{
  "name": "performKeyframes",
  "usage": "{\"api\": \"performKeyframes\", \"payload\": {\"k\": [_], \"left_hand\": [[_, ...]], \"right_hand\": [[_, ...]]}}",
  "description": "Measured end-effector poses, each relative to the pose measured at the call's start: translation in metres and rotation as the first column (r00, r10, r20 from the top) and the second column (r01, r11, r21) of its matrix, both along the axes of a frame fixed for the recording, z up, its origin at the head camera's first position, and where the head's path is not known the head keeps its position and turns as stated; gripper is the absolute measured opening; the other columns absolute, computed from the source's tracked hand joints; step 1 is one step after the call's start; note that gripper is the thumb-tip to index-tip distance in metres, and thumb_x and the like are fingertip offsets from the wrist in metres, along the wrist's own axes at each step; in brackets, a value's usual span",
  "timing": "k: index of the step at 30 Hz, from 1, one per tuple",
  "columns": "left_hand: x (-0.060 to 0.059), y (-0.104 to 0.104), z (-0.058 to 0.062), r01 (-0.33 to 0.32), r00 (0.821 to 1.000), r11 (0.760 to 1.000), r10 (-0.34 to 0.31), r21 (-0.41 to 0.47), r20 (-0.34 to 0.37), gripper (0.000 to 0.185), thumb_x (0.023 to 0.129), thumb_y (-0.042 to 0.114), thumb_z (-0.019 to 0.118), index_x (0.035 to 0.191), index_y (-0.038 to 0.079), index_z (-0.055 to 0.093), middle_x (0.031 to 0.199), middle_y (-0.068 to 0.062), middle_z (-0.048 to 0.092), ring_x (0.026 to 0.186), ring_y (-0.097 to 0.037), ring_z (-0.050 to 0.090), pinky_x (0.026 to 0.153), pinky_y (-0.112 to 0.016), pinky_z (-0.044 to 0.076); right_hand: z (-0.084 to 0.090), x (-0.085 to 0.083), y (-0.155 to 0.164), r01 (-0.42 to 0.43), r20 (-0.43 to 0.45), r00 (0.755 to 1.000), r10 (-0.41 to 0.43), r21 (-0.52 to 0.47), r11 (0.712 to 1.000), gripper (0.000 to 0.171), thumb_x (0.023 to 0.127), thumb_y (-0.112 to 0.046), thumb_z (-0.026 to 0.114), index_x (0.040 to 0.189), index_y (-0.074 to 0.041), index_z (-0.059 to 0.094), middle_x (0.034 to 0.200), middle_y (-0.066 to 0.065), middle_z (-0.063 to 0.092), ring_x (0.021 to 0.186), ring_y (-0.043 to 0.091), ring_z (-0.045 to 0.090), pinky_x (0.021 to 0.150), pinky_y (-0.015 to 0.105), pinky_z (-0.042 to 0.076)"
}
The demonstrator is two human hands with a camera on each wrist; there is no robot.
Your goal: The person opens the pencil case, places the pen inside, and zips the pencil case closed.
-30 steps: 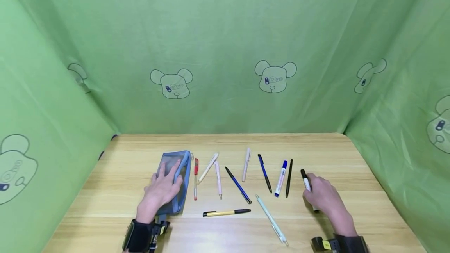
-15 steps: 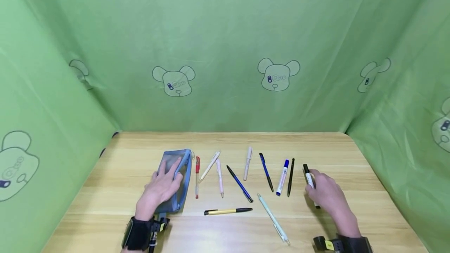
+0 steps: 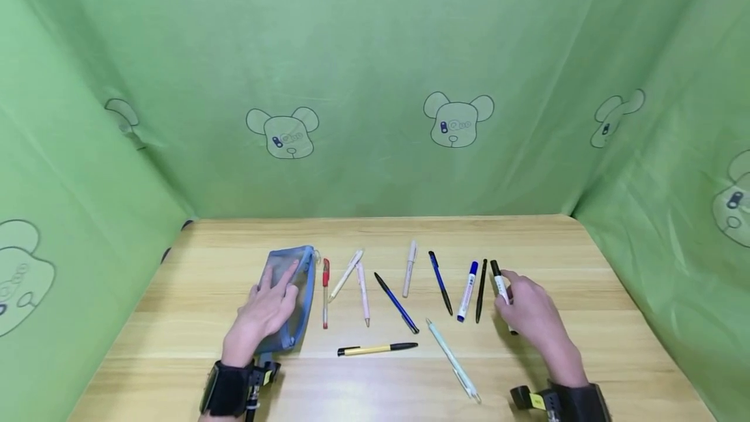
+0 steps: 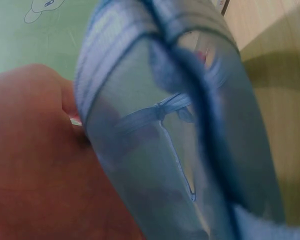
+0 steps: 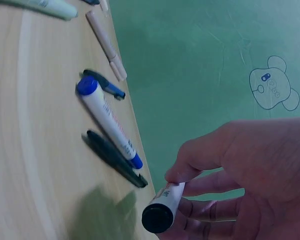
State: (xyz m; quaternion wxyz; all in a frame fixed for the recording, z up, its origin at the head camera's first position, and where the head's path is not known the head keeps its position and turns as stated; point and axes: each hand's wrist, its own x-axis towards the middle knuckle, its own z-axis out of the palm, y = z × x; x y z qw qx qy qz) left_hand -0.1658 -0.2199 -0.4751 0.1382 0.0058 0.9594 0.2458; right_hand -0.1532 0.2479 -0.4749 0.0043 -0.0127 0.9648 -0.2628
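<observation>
A: Black marker [image 3: 501, 289], item one: right of the blue pouch [image 3: 291, 292], past the loose pens [image 3: 404, 295] on the bench [image 3: 586, 266]. Why raised?

B: Right hand [image 3: 530, 314] has lifted it clear; grip clamped, thumb and fingers pinching its barrel.

A: Pouch?

B: Left hand [image 3: 263, 311] pins it flat, fingers straight, grip apart.

Bright, even light; blurry wrist views

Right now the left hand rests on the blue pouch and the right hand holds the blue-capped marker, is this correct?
Not quite. The left hand does rest on the blue pouch, but the right hand holds the black-capped marker. The blue-capped marker lies untouched on the table, as the right wrist view shows.
</observation>
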Motion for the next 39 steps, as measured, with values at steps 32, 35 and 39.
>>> {"api": "performKeyframes", "payload": {"k": [32,35,39], "left_hand": [[0.003,-0.002,0.004,0.03,0.999,0.998,-0.028,0.058,-0.032,0.059,0.109,0.033,0.017,0.166,0.019,0.013,0.165,-0.034,-0.001,0.147,-0.06,0.01,0.109,-0.082,0.018],[0.003,-0.002,0.004,0.032,0.999,0.997,-0.03,0.065,-0.031,0.06,0.109,0.033,0.017,0.167,0.019,0.013,0.166,-0.033,-0.001,0.148,-0.058,0.009,0.111,-0.081,0.017],[0.003,-0.003,0.003,0.033,0.999,0.997,-0.031,0.071,-0.036,0.06,0.108,0.033,0.018,0.166,0.018,0.013,0.166,-0.034,-0.001,0.148,-0.058,0.009,0.111,-0.081,0.018]], "right_hand": [[-0.01,-0.016,-0.102,-0.055,-0.114,0.993,0.03,-0.22,0.974,0.043,0.09,0.001,0.071,0.132,0.007,0.063,0.088,0.005,0.066,0.068,0.011,0.058,0.05,0.022,0.051],[-0.011,-0.017,-0.116,-0.074,-0.128,0.991,0.045,-0.234,0.969,0.041,0.09,0.001,0.071,0.13,0.006,0.065,0.085,0.002,0.065,0.068,0.01,0.057,0.052,0.021,0.051],[-0.01,-0.018,-0.134,-0.107,-0.147,0.987,0.07,-0.261,0.959,0.037,0.09,0.002,0.072,0.127,0.005,0.068,0.086,0.003,0.067,0.069,0.008,0.059,0.053,0.02,0.052]]}}
